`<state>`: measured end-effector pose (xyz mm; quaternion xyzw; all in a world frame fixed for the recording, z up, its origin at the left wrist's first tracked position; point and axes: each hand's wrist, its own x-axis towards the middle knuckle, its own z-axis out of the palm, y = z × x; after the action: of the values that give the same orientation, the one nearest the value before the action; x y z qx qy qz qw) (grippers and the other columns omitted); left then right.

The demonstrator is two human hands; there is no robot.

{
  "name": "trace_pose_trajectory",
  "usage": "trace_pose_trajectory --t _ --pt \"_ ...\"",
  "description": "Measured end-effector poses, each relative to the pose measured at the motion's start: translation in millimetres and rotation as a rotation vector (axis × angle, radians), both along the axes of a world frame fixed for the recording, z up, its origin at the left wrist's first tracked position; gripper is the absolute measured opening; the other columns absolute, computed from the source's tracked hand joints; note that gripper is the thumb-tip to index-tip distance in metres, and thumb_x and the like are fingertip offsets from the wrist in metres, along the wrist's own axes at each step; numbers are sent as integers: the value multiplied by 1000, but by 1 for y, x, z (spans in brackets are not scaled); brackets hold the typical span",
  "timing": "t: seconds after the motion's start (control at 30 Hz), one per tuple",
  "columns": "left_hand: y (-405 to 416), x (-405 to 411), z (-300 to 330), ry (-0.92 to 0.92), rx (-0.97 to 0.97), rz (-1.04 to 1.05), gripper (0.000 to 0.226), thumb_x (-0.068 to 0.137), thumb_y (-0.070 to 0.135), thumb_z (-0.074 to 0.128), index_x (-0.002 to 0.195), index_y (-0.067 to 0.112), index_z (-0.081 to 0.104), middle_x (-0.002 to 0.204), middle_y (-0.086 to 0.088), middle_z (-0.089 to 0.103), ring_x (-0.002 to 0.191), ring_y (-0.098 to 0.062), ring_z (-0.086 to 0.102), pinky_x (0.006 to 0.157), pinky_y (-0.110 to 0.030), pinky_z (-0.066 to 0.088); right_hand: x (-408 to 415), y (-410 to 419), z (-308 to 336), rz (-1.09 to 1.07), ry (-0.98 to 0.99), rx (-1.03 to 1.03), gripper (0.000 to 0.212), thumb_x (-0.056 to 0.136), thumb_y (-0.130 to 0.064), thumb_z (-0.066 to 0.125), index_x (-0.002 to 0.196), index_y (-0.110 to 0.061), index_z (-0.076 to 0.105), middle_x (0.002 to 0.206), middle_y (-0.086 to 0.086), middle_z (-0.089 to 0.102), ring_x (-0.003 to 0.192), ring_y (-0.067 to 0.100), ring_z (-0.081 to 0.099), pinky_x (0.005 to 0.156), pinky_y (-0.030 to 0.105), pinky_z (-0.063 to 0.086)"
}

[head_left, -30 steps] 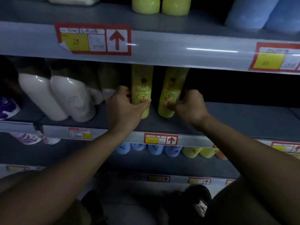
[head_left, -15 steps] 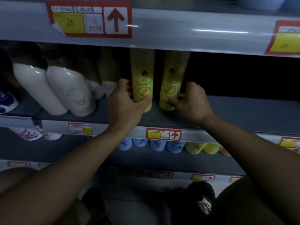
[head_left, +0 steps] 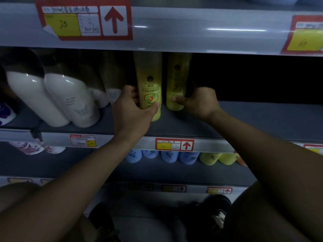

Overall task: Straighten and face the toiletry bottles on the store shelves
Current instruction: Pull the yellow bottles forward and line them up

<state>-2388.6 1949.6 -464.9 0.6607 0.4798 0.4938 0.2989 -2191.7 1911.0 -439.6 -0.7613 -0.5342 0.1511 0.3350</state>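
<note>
**A:** Where are the two yellow bottles?

**B:** Both stand on the middle shelf, set back from its front edge. The left yellow bottle is a bit nearer that edge. The right yellow bottle stands just beside it, with a thin dark gap between.

**A:** Which way do they point?

**B:** Straight up, tall way up. Their tops hide behind the shelf rail above.

**A:** Who holds what?

**B:** The left hand is wrapped around the left one low down, thumb across the front. The right hand is closed on the right one from its right side, thumb on the front.

**A:** How do they look?

**B:** The left one shows its label to us, a flower mark and a round green and red picture. The right one looks turned a little away, so I think it needs a twist. White bottles lean at the shelf's left end.
</note>
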Motion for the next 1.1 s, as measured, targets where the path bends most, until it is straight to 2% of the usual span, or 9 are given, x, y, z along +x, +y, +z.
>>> trace_pose_trajectory --t 0.17,0.37,0.5,0.6,0.67,1.1 --pt "2 1 0 2 -16 18 51 68 31 94 105 28 59 101 10 75 92 -1 74 78 -40 65 -4 5 1 6 5 20 52 91 -41 76 131 -10 65 129 11 69 118 26 65 96 38 55" --pt "1 3 1 23 -19 48 53 67 32 94 106 27 58 100 10 75 89 -1 74 77 -40 65 -5 13 -2 -15 59 14 55 89 -43 78 133 -14 63 129 9 69 118 25 65 96 36 56" --pt "2 5 1 64 -7 94 61 61 48 94 105 27 58 101 10 73 86 -4 73 74 -39 64 -8 13 -2 -25 42 21 56 89 -43 77 133 -13 63 131 10 68 119 27 65 96 40 57" --pt "5 7 -1 88 4 130 70 53 65 90 103 28 59 102 7 72 88 -10 73 72 -41 63 -9 13 -2 -35 44 27 50 89 -42 78 129 -13 66 126 10 70 115 26 67 93 39 57" --pt "6 7 -2 95 7 144 73 51 69 88 103 27 59 102 6 71 88 -12 72 72 -42 62 -9 13 -2 -38 49 23 50 90 -42 78 129 -13 66 127 10 70 115 25 67 94 38 57" --pt "-2 9 4 158 60 135 70 59 59 93 103 21 55 101 2 65 87 -15 66 71 -40 58 -7 14 -4 14 -35 10 51 93 -44 73 132 -13 63 126 10 70 113 26 67 81 29 52"
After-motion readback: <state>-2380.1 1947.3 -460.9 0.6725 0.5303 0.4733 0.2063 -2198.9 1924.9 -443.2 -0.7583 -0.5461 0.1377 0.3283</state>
